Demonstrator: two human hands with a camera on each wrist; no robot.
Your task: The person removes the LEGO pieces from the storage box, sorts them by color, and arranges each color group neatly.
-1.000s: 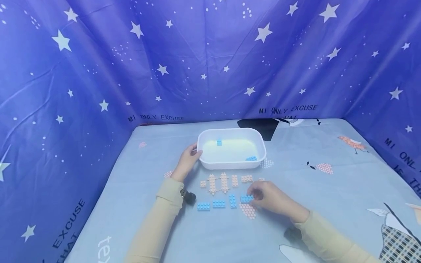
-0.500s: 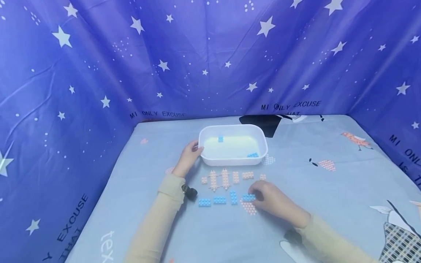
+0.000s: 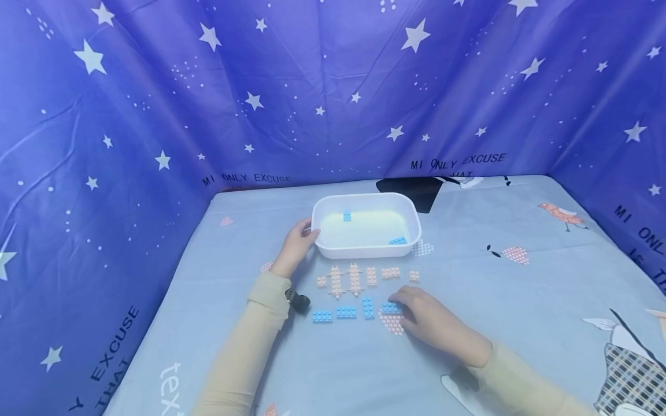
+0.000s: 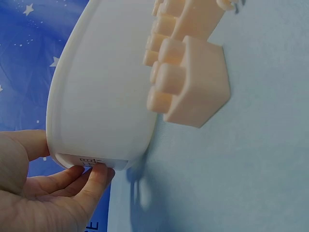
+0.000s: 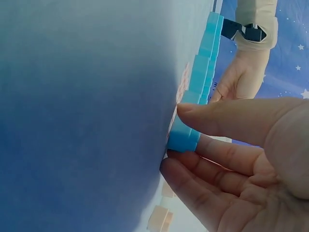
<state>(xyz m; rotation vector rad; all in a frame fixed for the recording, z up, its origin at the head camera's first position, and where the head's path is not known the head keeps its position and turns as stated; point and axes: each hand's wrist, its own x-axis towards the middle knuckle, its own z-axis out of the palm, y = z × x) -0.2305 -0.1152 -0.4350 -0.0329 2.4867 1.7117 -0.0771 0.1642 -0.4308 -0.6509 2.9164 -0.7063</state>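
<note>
A white plastic tub (image 3: 364, 252) stands on the cloth, its near-left end gripped by my left hand (image 3: 295, 248). In the left wrist view, that hand's thumb lies at the rim and its fingers press the outer wall by a label (image 4: 99, 160). My right hand (image 3: 434, 320) is around a blue building block (image 3: 392, 307), thumb and fingers spread wider than the block. The right wrist view has this blue block (image 5: 183, 140) between thumb and fingers, partly hidden by the thumb. Several other blue blocks (image 3: 346, 312) form a row to its left.
Behind the blue row lies a row of peach blocks (image 3: 372, 276), including two pieces with axles (image 3: 335, 282). Inside the tub are a small blue block (image 3: 347, 216) and another blue piece (image 3: 398, 240). A starry purple curtain (image 3: 291, 86) surrounds the table's back and sides.
My right hand's thumb and fingers have spread apart around the blue block, which has shifted slightly nearer me against its row. The left hand stays on the tub. The head view has tilted slightly.
</note>
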